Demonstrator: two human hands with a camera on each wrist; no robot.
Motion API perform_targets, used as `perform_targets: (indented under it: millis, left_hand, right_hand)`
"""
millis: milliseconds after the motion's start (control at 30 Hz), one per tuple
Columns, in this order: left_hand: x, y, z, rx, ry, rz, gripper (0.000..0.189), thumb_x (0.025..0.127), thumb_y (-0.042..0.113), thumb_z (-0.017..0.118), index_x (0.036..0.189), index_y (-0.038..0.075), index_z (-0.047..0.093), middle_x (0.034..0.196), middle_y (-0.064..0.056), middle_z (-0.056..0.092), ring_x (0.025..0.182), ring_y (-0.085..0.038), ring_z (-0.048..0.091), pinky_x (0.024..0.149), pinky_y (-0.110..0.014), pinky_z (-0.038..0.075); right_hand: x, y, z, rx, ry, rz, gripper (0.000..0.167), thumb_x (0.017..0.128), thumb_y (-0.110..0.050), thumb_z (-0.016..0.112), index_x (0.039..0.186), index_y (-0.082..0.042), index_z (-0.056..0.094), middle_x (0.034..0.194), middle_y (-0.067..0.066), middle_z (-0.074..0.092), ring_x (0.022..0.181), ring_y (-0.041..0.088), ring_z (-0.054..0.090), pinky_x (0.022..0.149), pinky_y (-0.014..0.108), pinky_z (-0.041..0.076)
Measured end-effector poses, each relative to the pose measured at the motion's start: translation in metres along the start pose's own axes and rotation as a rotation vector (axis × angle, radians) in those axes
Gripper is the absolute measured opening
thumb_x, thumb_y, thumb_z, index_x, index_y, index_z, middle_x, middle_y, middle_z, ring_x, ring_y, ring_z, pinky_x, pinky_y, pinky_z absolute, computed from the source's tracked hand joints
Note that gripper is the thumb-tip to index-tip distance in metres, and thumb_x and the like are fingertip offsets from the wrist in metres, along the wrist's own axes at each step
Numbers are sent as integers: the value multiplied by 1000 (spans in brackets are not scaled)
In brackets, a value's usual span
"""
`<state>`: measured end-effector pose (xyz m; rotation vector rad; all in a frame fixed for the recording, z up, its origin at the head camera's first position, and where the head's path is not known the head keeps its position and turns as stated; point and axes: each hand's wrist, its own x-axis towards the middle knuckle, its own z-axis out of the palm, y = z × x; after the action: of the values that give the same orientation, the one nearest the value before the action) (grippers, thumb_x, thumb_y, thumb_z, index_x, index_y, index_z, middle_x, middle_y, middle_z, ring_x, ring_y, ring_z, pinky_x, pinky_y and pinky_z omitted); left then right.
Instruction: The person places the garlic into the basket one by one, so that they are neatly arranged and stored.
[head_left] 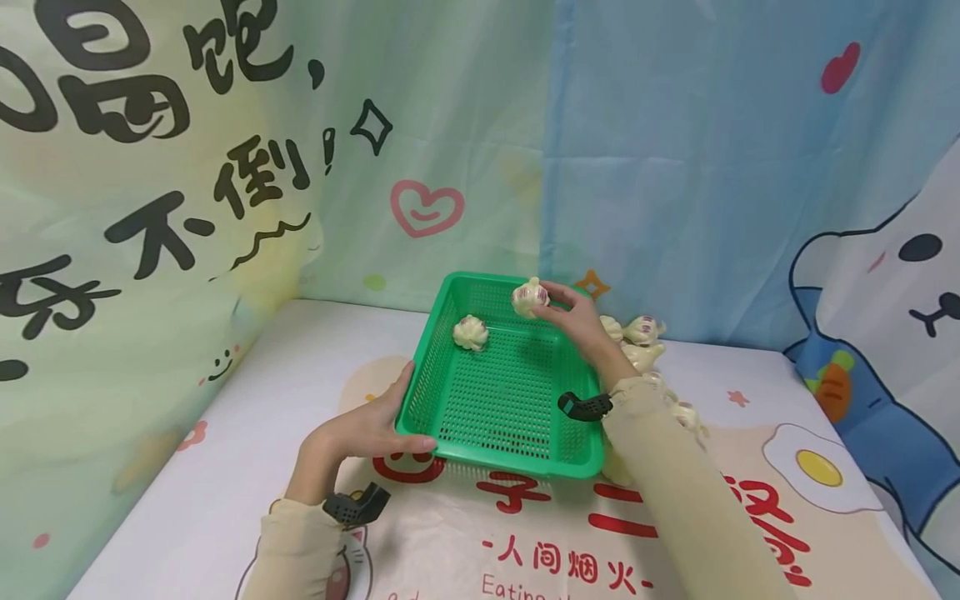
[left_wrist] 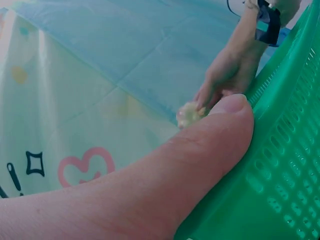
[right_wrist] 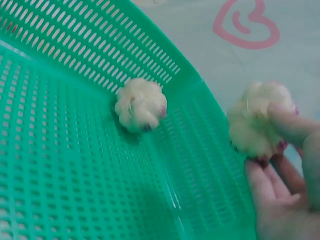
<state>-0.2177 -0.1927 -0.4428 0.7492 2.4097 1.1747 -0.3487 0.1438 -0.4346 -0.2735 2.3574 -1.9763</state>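
A green perforated plastic basket (head_left: 498, 400) stands on the table, tilted a little in the head view. My left hand (head_left: 367, 423) holds its near left corner, the thumb (left_wrist: 220, 125) lying over the rim. Above the basket's far side, my right hand (head_left: 583, 323) pinches a garlic bulb (head_left: 529, 298) between thumb and fingers; the right wrist view shows this held bulb (right_wrist: 257, 120) close up. One more garlic bulb (right_wrist: 141, 105) lies inside the basket, near its far left corner.
Several garlic bulbs (head_left: 643, 332) lie on the table just right of the basket, partly hidden by the right forearm. A printed cloth (head_left: 570, 533) covers the table. Printed curtains (head_left: 480, 125) hang close behind it.
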Motion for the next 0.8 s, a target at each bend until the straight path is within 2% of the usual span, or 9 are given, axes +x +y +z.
perform_targets:
  millis: [233, 400, 533, 800]
  left_hand:
    - [1, 0, 0, -8, -8, -1, 115, 82, 40, 72, 151, 20, -19, 160, -8, -2, 142, -27, 23, 108, -49, 30]
    - [0, 1, -2, 18, -1, -22, 116, 82, 42, 72, 151, 21, -18, 161, -7, -3, 143, -26, 22, 109, -49, 29]
    - [-1, 2, -3, 27, 5, -27, 116, 82, 41, 73, 151, 21, -18, 161, -6, -5, 143, -27, 20, 109, -50, 28]
    - [-1, 2, -2, 16, 2, -41, 116, 81, 42, 73, 151, 23, -18, 161, -6, -4, 143, -27, 22, 108, -50, 30]
  right_hand:
    - [9, 6, 15, -10, 71, 125, 56, 91, -18, 64, 143, -12, 44, 144, 15, 42, 132, 29, 41, 104, 45, 39]
    - [13, 13, 21, -26, 83, 140, 55, 88, -24, 69, 139, -14, 49, 139, 14, 45, 128, 26, 45, 100, 37, 45]
    - [15, 14, 22, -18, 97, 154, 54, 89, -21, 68, 139, -13, 49, 140, 14, 46, 127, 27, 45, 100, 37, 45]
    - [18, 16, 24, -42, 49, 265, 56, 91, -18, 64, 143, -11, 44, 143, 15, 43, 129, 31, 44, 106, 43, 38]
